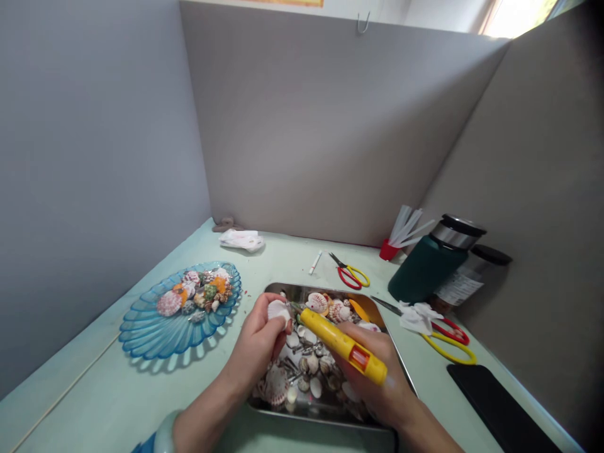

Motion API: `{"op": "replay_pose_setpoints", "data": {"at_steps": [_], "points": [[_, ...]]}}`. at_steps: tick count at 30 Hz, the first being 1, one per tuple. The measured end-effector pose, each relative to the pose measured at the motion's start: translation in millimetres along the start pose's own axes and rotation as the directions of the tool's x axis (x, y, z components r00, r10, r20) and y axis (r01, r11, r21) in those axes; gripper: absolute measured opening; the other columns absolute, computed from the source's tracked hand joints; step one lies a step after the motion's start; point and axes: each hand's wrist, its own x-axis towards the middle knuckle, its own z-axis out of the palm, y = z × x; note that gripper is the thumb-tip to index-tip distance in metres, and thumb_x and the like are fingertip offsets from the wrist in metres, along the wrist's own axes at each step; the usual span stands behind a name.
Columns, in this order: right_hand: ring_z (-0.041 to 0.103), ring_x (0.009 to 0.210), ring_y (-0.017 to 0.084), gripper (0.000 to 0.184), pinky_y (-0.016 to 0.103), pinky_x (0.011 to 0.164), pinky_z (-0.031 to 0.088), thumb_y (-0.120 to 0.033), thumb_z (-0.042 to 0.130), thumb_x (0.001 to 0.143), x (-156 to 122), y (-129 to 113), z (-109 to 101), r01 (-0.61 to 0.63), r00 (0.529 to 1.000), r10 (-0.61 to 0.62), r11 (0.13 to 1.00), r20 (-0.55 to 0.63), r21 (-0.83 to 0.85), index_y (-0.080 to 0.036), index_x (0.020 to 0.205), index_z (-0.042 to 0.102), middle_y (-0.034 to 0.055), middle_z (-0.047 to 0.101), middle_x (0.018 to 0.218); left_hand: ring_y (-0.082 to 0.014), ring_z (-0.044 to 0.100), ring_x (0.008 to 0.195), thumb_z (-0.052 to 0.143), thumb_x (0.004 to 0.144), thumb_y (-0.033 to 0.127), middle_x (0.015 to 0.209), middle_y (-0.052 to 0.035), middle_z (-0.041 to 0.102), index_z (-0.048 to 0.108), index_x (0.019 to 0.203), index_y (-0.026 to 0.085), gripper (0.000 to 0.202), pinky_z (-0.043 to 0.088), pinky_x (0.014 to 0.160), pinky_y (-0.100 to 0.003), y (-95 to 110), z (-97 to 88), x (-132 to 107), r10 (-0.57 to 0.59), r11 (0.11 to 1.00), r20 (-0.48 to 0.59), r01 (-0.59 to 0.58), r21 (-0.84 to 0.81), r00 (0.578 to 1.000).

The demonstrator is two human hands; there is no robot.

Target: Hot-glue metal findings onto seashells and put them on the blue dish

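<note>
Pinching a white shell (278,310) between thumb and fingertips, the left hand (257,343) holds it just above the far left corner of the metal tray (302,288). The right hand (377,377) is clenched around a yellow tool (342,346) whose point meets the shell's right edge.

The shell is curved and looks thin. Too much push could crack it, or the point could skid off toward the left thumb right beside it. A loosened pinch would drop the shell into the heap of shells below, where it would be hard to pick out.

The tool's tip is too small to make out, so its kind is unclear. The right fingers are hidden under the barrel, the wrists cover the tray's near rim, and a dark flat object (500,409) is cut off at the lower right — the blue plate (141,340) of shells sits well apart on the left
</note>
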Motion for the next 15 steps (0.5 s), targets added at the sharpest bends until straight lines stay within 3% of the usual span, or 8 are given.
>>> {"op": "replay_pose_setpoints", "data": {"at_steps": [15], "points": [[0.048,0.053,0.011,0.009,0.022,0.051,0.034,-0.012,0.052,0.076,-0.8,2.4,2.0,-0.033,0.999,0.033,0.999,0.003,-0.006,-0.018,0.07,0.056,-0.0021,0.054,0.061,-0.0054,0.036,0.042,0.05,0.075,0.019,0.06,0.0069,0.052,0.044,0.102,0.022,0.029,0.024,0.038,-0.014,1.4,1.6,-1.0,0.024,0.999,0.013,-0.025,0.046,1.0]]}}
